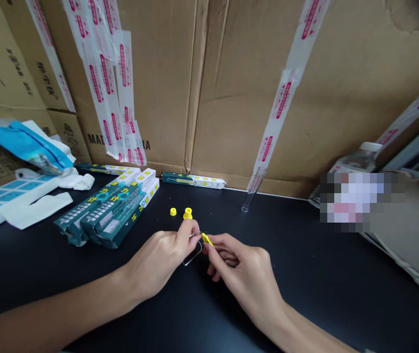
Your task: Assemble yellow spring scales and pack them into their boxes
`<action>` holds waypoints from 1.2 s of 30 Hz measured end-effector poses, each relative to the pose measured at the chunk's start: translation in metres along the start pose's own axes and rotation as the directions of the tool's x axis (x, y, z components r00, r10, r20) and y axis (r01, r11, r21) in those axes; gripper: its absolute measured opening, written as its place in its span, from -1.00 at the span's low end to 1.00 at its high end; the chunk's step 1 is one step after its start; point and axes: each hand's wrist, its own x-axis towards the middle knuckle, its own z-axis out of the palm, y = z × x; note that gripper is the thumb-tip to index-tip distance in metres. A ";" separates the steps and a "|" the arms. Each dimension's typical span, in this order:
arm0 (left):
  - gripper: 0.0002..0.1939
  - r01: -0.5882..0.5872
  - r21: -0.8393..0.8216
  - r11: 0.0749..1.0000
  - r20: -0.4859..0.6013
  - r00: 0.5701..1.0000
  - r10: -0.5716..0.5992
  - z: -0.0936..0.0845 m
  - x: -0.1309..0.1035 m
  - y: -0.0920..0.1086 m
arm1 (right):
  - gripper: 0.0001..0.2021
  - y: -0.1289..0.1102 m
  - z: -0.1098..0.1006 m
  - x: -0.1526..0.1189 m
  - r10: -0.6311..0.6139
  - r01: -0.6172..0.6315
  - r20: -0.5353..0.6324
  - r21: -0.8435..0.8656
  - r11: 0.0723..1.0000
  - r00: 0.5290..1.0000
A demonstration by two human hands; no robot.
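My left hand [170,255] is closed, its thumb and finger pinching a thin metal part. A bent metal wire hook [193,258] hangs below those fingertips. Between the fingers of my right hand [244,272] is a small yellow plastic piece [206,239], its tip almost meeting the metal at my left fingertips. Whether the two parts are joined, I cannot tell. Just beyond my hands two yellow caps stand on the black table: a small cap [173,212] and a larger flanged cap [187,213]. A clear plastic tube [251,193] leans against the cardboard farther right.
Several green-and-white boxes [111,211] lie at the left, and another narrow box [193,180] lies along the cardboard wall [238,98]. A power strip [18,196] with a blue packet [29,144] is far left. At right are a plastic bottle [361,157] and a grey bag [407,220].
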 end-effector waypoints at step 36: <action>-0.75 -0.042 -0.004 0.999 -0.031 0.999 0.042 -0.003 0.001 0.001 | -0.73 0.003 -0.001 0.002 0.061 -0.063 0.021 0.123 0.990 0.998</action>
